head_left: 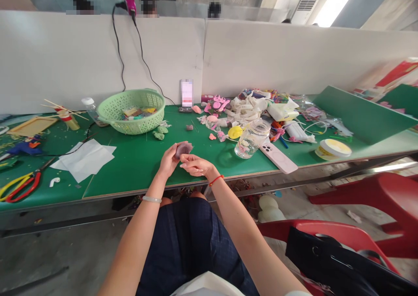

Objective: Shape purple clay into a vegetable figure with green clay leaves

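A rounded, flattened grey-purple lump of clay rests in my left hand, its fingers and thumb wrapped around the side. My right hand is closed in a pinch at the lump's lower right edge, fingers curled in; whatever may be between the fingertips is hidden. Both hands are above the front edge of the green table. Beyond them on the tabletop lie a small grey-purple piece, a pink piece and green lumps.
A green basket stands behind left, with white paper sheets and red-yellow scissors nearby. To the right are a glass jar, a pink phone, a lidded tub and a cluttered pile. A red chair holds a black bag.
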`<action>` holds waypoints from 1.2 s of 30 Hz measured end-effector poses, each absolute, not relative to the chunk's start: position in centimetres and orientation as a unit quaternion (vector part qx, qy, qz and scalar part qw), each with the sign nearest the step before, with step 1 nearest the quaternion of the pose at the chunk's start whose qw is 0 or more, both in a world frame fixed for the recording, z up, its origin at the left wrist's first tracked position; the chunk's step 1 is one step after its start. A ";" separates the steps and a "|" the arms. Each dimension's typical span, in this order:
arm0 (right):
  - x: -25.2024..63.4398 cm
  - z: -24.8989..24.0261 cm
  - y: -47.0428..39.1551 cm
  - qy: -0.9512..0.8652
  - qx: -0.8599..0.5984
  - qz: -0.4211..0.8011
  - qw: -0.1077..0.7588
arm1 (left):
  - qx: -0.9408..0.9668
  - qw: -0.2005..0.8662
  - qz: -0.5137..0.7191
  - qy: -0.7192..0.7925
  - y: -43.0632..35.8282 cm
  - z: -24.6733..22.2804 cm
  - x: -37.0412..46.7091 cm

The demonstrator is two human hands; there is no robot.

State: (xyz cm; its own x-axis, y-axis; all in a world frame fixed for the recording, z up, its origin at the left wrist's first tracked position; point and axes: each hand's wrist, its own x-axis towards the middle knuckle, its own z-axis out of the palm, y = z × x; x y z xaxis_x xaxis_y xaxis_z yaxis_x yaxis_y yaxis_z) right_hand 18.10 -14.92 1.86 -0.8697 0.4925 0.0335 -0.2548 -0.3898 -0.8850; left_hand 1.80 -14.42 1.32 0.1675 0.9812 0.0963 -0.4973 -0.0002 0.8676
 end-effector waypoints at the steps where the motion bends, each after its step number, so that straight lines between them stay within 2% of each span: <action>1: 18.1 1.8 -14.9 -0.504 -0.118 0.823 0.234 | 0.418 0.644 0.572 0.288 -14.5 1.4 1.8; 22: 17.5 2.0 -14.7 -0.489 -0.124 0.807 0.307 | 0.447 0.623 0.581 0.272 -14.6 1.5 1.9; 28: 17.7 1.8 -14.7 -0.505 -0.114 0.812 0.270 | 0.464 0.629 0.558 0.280 -15.1 1.9 2.0; 36: 17.8 2.0 -14.9 -0.512 -0.128 0.805 0.270 | 0.469 0.646 0.537 0.272 -15.2 2.1 2.1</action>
State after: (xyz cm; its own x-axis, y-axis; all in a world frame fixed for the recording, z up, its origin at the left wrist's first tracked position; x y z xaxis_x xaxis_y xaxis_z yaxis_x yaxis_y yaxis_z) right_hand 17.75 -14.93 2.04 -0.8211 0.5663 0.0711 -0.3046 -0.3295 -0.8937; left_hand 2.07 -15.23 2.10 0.2748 0.9493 0.1525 -0.4381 -0.0176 0.8987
